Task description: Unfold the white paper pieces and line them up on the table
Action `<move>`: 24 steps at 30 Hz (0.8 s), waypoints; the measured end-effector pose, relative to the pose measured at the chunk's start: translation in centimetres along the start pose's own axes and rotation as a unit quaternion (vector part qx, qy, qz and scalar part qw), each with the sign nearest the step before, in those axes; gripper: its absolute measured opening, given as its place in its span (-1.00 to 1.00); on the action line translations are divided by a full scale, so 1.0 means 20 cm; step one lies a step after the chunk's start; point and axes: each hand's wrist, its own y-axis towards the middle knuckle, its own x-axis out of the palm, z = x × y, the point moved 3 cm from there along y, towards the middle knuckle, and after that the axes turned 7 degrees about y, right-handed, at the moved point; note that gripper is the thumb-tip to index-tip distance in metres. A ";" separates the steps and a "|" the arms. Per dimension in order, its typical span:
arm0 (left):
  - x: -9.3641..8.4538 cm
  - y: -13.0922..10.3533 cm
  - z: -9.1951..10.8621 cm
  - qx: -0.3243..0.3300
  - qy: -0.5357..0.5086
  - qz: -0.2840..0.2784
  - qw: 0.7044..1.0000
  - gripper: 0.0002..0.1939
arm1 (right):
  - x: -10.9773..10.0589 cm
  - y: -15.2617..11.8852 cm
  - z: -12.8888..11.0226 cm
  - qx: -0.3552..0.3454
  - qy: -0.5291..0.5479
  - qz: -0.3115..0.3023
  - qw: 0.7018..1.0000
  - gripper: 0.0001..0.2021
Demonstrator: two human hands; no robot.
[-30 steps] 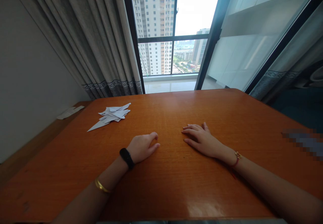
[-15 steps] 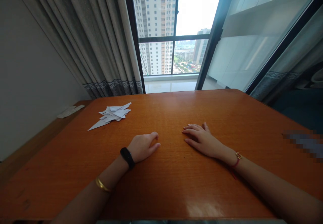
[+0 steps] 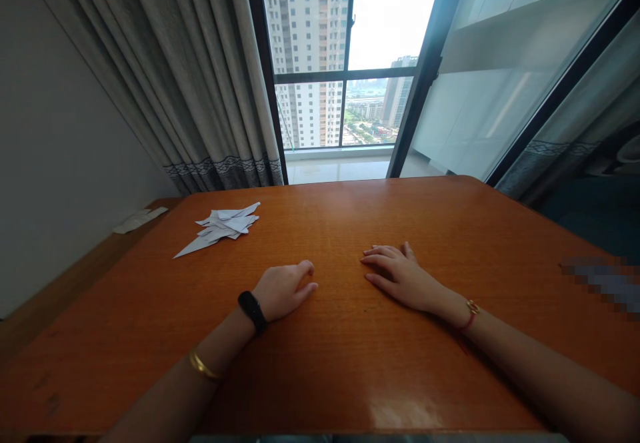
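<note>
My left hand rests on the orange-brown wooden table, thumb apart from the bent index finger. The gap between them holds nothing, and its other fingers are mostly hidden. To its right, my right hand lies palm down on the same surface, fingers loosely spread and nothing under them that I can see. Beyond my left hand, at the table's far left, is a loose pile of folded white paper pieces, some with sharp points. Neither hand touches the pile.
On a ledge beside the table's left edge lie some flat pale strips. A pixelated bluish-grey thing lies at the right edge. Behind the table stand a grey curtain, a window, and a dark-framed glass panel.
</note>
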 end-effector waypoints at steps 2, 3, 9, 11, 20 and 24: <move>0.00 0.00 0.00 0.000 -0.001 -0.001 1.000 -0.75 | 0.00 0.00 0.00 0.000 -0.001 -0.001 1.000 -0.67; 0.00 0.00 0.00 0.001 -0.001 -0.001 1.000 -0.75 | 0.00 0.00 0.00 -0.001 -0.001 -0.001 1.000 -0.67; 0.00 0.00 0.00 0.002 -0.004 0.001 1.000 -0.76 | 0.00 0.00 0.00 -0.001 0.000 0.000 1.000 -0.67; 0.00 0.00 0.00 0.003 -0.003 0.003 1.000 -0.76 | 0.00 0.00 0.00 -0.001 0.001 0.001 1.000 -0.67; 0.00 0.00 0.00 0.003 -0.002 -0.001 1.000 -0.76 | -0.01 0.00 -0.01 0.004 0.009 0.000 1.000 -0.65; 0.00 0.00 0.01 0.000 -0.001 -0.005 1.000 -0.75 | -0.01 0.00 -0.02 0.003 0.010 0.000 1.000 -0.64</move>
